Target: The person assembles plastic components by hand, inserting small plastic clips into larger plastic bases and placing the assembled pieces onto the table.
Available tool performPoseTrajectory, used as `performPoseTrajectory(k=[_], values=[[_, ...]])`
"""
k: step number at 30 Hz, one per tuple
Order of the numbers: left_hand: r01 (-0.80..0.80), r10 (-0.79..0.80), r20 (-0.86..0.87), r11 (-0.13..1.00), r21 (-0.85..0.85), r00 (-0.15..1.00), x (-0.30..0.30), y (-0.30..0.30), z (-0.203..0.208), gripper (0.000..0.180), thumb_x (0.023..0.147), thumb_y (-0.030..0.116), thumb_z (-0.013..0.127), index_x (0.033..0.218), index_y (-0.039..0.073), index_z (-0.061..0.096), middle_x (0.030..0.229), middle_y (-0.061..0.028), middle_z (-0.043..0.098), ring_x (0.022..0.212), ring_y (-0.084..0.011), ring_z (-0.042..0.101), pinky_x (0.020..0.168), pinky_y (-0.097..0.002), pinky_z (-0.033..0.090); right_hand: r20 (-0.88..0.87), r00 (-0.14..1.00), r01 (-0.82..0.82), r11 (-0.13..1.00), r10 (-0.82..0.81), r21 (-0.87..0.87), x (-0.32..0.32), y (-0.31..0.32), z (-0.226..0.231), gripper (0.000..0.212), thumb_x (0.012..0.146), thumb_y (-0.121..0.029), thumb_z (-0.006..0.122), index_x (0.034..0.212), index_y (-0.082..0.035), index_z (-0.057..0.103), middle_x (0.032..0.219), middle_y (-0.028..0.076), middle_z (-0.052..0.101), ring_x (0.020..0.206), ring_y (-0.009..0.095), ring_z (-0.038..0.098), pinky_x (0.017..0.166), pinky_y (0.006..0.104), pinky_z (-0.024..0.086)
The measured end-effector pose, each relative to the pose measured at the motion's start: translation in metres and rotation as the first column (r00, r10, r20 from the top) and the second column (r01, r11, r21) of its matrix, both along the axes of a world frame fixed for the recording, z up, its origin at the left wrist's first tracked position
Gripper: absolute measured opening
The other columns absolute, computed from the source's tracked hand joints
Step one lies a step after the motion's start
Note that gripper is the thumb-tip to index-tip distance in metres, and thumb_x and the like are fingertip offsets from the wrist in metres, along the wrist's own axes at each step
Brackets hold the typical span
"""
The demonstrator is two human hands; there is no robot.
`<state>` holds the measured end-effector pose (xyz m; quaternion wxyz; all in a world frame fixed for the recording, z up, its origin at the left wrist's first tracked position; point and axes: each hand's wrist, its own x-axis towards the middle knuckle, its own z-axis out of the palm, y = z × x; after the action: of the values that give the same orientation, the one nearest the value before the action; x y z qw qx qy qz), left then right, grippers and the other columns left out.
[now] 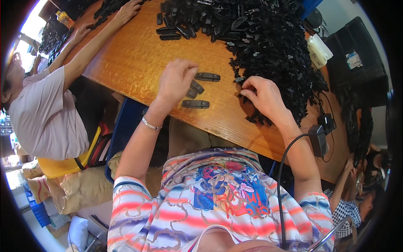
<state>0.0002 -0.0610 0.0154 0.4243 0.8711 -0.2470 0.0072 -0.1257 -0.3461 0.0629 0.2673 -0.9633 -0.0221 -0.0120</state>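
At the wooden table [126, 63], my left hand [177, 80] curls just beside a few black oblong parts [195, 103]; my right hand [261, 94], fingertips narrowed, meets the edge of a black heap [277, 63]. Whether either holds anything, I cannot tell.

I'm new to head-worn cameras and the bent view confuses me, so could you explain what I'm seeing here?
There's no machine: a person works bare-handed. The one picture comes from a fisheye camera on their head, looking down, so straight edges curve near the rim. On the wooden table lies a large pile of small black parts. The left hand is beside a few dark oblong pieces; the right hand, fingers pinched, is at the pile's edge. Whether either holds something is too small to tell. The arms at upper left belong to a co-worker.
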Motion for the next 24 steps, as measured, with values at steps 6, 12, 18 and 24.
performPoseTrajectory(k=[6,12,18,24], values=[[-0.062,0.033,0.142,0.977,0.202,0.989,0.0,-0.025,0.007,0.022,0.1,0.027,0.08,0.107,0.007,0.081,0.107,-0.012,0.074,0.111,-0.0336,0.067,0.094,-0.0468,0.056,0.044,0.999,0.013,0.995,-0.009,-0.095,-0.009,0.004,-0.012,0.013,0.094,-0.015,0.082,0.104,-0.006,0.077,0.104,0.013,0.075,0.094,0.039,0.075,0.082,0.0488,0.061],[-0.003,-0.01,0.045,0.955,0.298,0.999,0.011,-0.027,-0.001,0.023,0.096,0.032,0.083,0.097,0.009,0.079,0.105,-0.011,0.074,0.109,-0.0349,0.068,0.092,-0.05,0.056,0.049,0.998,-0.037,0.984,0.046,-0.172,-0.006,0.009,-0.02,0.012,0.095,-0.012,0.08,0.105,-0.006,0.077,0.103,0.013,0.071,0.092,0.038,0.075,0.08,0.049,0.062],[0.003,-0.026,0.058,0.932,0.363,0.998,0.007,-0.027,0.006,0.024,0.095,0.034,0.083,0.103,0.011,0.081,0.108,-0.0111,0.074,0.112,-0.0355,0.068,0.094,-0.0512,0.056,0.0,0.995,-0.093,0.937,0.099,-0.338,-0.001,0.008,-0.029,0.012,0.094,-0.009,0.079,0.105,-0.005,0.077,0.105,0.014,0.068,0.089,0.039,0.075,0.078,0.0493,0.062],[0.002,-0.107,0.361,0.96,0.281,0.926,-0.049,-0.024,-0.003,0.05,0.093,0.034,0.085,0.138,0.016,0.073,0.139,-0.0096,0.069,0.133,-0.0343,0.062,0.112,-0.053,0.047,0.079,0.993,-0.065,0.97,0.085,-0.233,-0.007,0.014,-0.02,0.01,0.095,-0.01,0.078,0.104,-0.006,0.075,0.108,0.013,0.066,0.086,0.037,0.075,0.075,0.0473,0.063]])
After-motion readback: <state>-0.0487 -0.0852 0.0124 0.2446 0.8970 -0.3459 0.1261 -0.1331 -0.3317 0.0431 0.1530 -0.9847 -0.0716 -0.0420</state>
